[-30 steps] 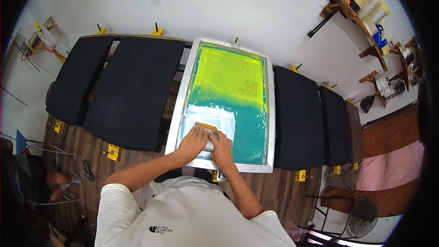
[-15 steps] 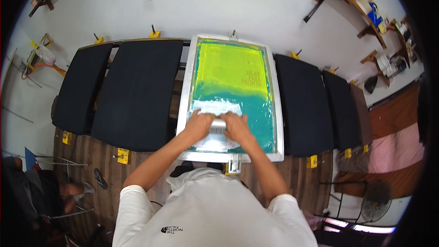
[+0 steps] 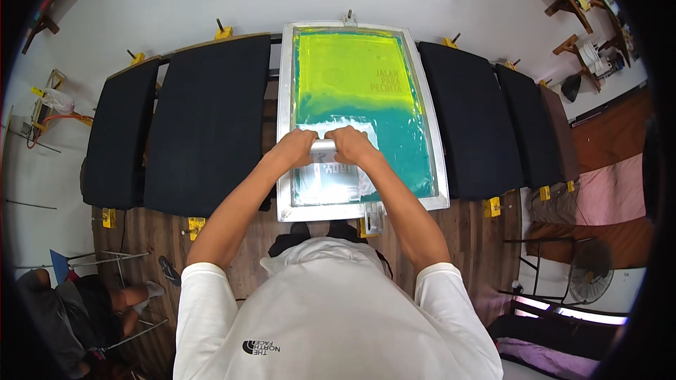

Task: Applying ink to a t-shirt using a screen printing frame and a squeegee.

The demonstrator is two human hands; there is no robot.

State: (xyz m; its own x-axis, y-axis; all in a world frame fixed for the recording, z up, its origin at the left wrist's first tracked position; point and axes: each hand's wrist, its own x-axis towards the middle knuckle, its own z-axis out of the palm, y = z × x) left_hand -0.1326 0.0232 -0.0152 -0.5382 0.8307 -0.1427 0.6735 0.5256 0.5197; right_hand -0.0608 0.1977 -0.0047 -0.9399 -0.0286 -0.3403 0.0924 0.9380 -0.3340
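My left hand (image 3: pixel 294 146) and my right hand (image 3: pixel 352 145) are both closed around the silver handle of a squeegee (image 3: pixel 324 146). Its blade is hidden from view. Beneath it lies a screen-printing frame (image 3: pixel 284 98) with a silver metal border. The screen's mesh is bright yellow-green in its far part (image 3: pixel 338 56) and teal in its near part (image 3: pixel 405 148). A whitish, ink-smeared patch (image 3: pixel 320 186) with a faint pattern lies around and nearer than the squeegee. Faint lettering shows in the yellow area to the right.
Black-covered boards (image 3: pixel 208 119) stand to the left and more black boards (image 3: pixel 473 119) to the right, with yellow clamps (image 3: pixel 197 228) at their ends. A seated person (image 3: pixel 91 302) is at lower left. A fan (image 3: pixel 590 271) stands at lower right. Shelves (image 3: pixel 567 1) hang on the wall.
The whole scene sits higher in the picture as the view shifted. Both hands stay on the squeegee, which is slightly farther up the screen, and more of the patch shows below it.
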